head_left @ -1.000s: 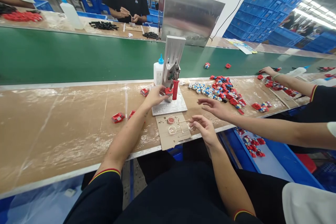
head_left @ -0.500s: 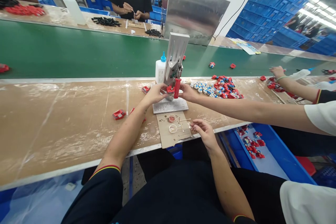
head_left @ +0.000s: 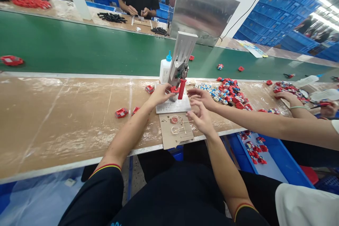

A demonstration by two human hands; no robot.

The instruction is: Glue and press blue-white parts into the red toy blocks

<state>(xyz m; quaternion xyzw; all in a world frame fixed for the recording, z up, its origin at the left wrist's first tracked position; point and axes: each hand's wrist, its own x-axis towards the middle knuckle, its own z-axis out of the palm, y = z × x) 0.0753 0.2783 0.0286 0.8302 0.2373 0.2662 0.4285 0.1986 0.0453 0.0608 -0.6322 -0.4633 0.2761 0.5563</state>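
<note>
My left hand (head_left: 162,94) has its fingers on a red part (head_left: 174,89) on the base of a metal hand press (head_left: 182,51). Right beside the part hangs the press's red handle (head_left: 182,89). My right hand (head_left: 200,117) is raised in front of the press base at its right, fingers apart and holding nothing. Just behind it, a co-worker's hand (head_left: 202,97) reaches in from the right. Below the press lies a piece of cardboard (head_left: 169,141) with a small cup of red paste (head_left: 174,119), a clear ring and thin sticks.
A white bottle (head_left: 164,71) with a blue cap stands behind the press. Red and white-blue parts (head_left: 230,91) are heaped to its right. Red parts (head_left: 121,113) lie at the left. Beyond runs a green belt (head_left: 106,51). A blue bin (head_left: 280,155) sits at the lower right.
My right hand has risen toward the press. The co-worker's hand has drawn back to the right from the red part. My left hand stays at the part. The view has shifted slightly.
</note>
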